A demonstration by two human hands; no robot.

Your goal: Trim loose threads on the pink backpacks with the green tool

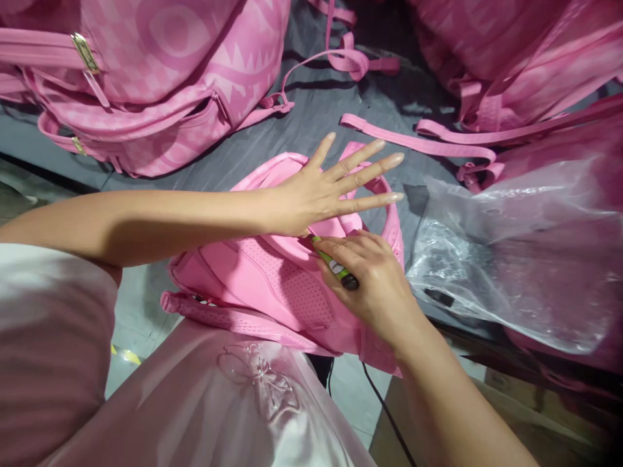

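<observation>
A pink backpack (287, 279) lies in front of me, its dotted mesh panel and shoulder strap toward my body. My left hand (321, 185) is spread over its upper part, palm down, four fingers stretched apart; the thumb is mostly hidden underneath. Just below it, my right hand (370, 272) is closed round a small green-and-black handled tool (335, 266). The tool's tip points up and left, close to the base of my left hand, at a fold of the backpack. What the tip touches is hidden.
Another pink backpack (165, 84) with printed teeth stands at the upper left. More pink bags (516, 58) and loose straps (418, 139) lie at the upper right. A clear plastic bag (516, 253) covers the right side of the dark table (321, 97). A black cord (384, 405) hangs below.
</observation>
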